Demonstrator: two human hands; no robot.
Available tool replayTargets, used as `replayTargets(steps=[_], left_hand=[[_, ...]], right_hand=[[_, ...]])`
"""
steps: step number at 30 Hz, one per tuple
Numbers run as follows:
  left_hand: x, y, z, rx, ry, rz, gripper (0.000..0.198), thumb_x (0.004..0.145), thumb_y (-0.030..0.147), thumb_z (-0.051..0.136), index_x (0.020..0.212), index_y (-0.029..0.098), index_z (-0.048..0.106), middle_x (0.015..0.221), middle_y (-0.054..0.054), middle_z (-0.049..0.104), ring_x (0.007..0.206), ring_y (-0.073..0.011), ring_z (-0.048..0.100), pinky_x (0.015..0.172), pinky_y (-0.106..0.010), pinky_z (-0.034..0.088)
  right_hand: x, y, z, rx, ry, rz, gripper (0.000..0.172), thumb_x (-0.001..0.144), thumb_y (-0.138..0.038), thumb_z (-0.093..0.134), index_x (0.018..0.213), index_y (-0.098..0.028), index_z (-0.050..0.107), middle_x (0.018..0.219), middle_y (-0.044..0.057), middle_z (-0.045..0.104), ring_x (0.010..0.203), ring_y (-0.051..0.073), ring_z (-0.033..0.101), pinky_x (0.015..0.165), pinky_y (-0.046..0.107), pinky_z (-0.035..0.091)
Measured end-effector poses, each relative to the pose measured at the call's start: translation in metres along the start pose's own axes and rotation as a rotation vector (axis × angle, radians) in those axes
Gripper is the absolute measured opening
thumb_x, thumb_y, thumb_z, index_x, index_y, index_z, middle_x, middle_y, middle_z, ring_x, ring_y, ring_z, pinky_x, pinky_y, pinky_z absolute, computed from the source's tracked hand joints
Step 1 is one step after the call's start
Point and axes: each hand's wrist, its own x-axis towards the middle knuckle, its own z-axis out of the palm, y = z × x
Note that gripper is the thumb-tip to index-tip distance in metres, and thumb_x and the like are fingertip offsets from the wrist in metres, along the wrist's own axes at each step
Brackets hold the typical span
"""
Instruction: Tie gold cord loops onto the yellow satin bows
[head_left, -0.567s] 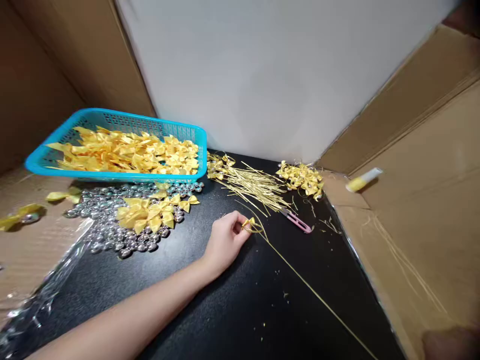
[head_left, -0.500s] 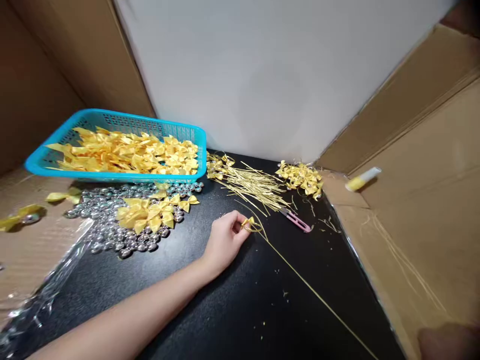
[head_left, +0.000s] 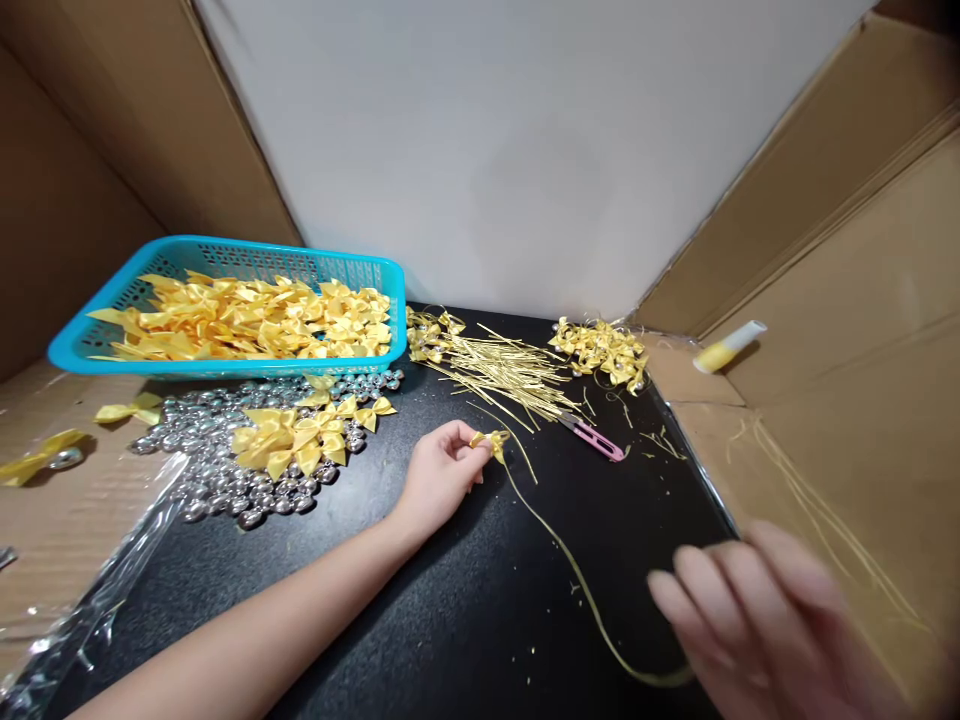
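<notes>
Tabletop of matt black (head_left: 450, 620), flecked with small scraps, meets a plain white wall (head_left: 465, 120) at the back, with brown cardboard panels (head_left: 810, 350) standing at both sides. Just beyond the left hand's (head_left: 439, 470) fingertips, above the tabletop, is a small yellow satin ribbon bow (head_left: 493, 446). It lies roughly crosswise, long axis running left to right, its free end pointing right, away from the palm. It looks glossy and creased, partly hidden by the fingers, with a thin gold loop at its right edge. From it a slender gold cord (head_left: 637, 674) trails in a slack curve toward the right hand (head_left: 757, 610).

The left thumb and forefinger are pressed together, pinching the bow. The right hand is blurred, its fingers curled side by side — whether they grip the cord, I cannot tell. Pink-handled thread snips (head_left: 596, 440) lie on the tabletop beyond the bow — near, not touching it.
</notes>
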Motion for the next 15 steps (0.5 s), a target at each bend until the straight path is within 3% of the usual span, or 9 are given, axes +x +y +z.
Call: replayTargets(steps=[2, 4, 7, 9, 12, 15], left_hand=[[-0.003, 0.002, 0.002, -0.047, -0.04, -0.046, 0.02, 0.076, 0.032, 0.06, 0.069, 0.019, 0.048, 0.044, 0.008, 0.049, 0.036, -0.0065, 0.04, 0.038, -0.017, 0.031], [-0.006, 0.004, 0.004, -0.089, -0.071, -0.079, 0.021, 0.075, 0.032, 0.062, 0.073, 0.02, 0.046, 0.046, 0.01, 0.047, 0.035, -0.0058, 0.04, 0.036, -0.016, 0.03], [-0.011, 0.006, 0.007, -0.199, -0.117, -0.124, 0.028, 0.073, 0.033, 0.068, 0.082, 0.021, 0.044, 0.051, 0.012, 0.048, 0.037, -0.0049, 0.041, 0.036, -0.014, 0.032], [-0.013, 0.008, 0.009, -0.268, -0.151, -0.148, 0.031, 0.074, 0.032, 0.07, 0.086, 0.021, 0.045, 0.055, 0.011, 0.049, 0.039, -0.0042, 0.042, 0.035, -0.012, 0.034], [-0.018, 0.011, 0.011, -0.282, -0.185, -0.152, 0.027, 0.077, 0.03, 0.07, 0.091, 0.02, 0.048, 0.061, 0.01, 0.053, 0.04, -0.0036, 0.045, 0.036, -0.012, 0.037], [-0.025, 0.014, 0.013, -0.256, -0.202, -0.116, 0.02, 0.08, 0.027, 0.068, 0.087, 0.02, 0.05, 0.063, 0.008, 0.054, 0.041, -0.0036, 0.047, 0.038, -0.012, 0.041]], right_hand=[[0.025, 0.0, 0.023, 0.08, -0.043, 0.063, 0.025, 0.098, -0.042, 0.038, 0.083, -0.031, 0.055, 0.042, -0.003, 0.041, 0.042, 0.017, 0.034, 0.047, 0.033, 0.036], [0.041, 0.002, 0.036, 0.156, -0.061, 0.18, 0.024, 0.097, -0.039, 0.044, 0.08, -0.027, 0.054, 0.048, -0.004, 0.041, 0.045, 0.013, 0.033, 0.048, 0.029, 0.031], [0.051, 0.005, 0.041, 0.26, -0.038, 0.351, 0.034, 0.096, -0.04, 0.048, 0.069, -0.02, 0.044, 0.057, -0.005, 0.034, 0.048, 0.009, 0.027, 0.049, 0.025, 0.026], [0.052, 0.006, 0.039, 0.273, -0.041, 0.379, 0.04, 0.096, -0.043, 0.046, 0.065, -0.02, 0.036, 0.06, -0.006, 0.031, 0.049, 0.009, 0.025, 0.049, 0.024, 0.027], [0.052, 0.01, 0.041, 0.084, -0.049, 0.261, 0.035, 0.094, -0.039, 0.046, 0.067, -0.022, 0.032, 0.061, -0.005, 0.038, 0.054, 0.011, 0.037, 0.053, 0.025, 0.035], [0.051, 0.021, 0.052, -0.326, 0.05, -0.004, 0.032, 0.083, -0.019, 0.061, 0.073, -0.023, 0.03, 0.074, -0.003, 0.055, 0.071, 0.013, 0.056, 0.066, 0.026, 0.045]])
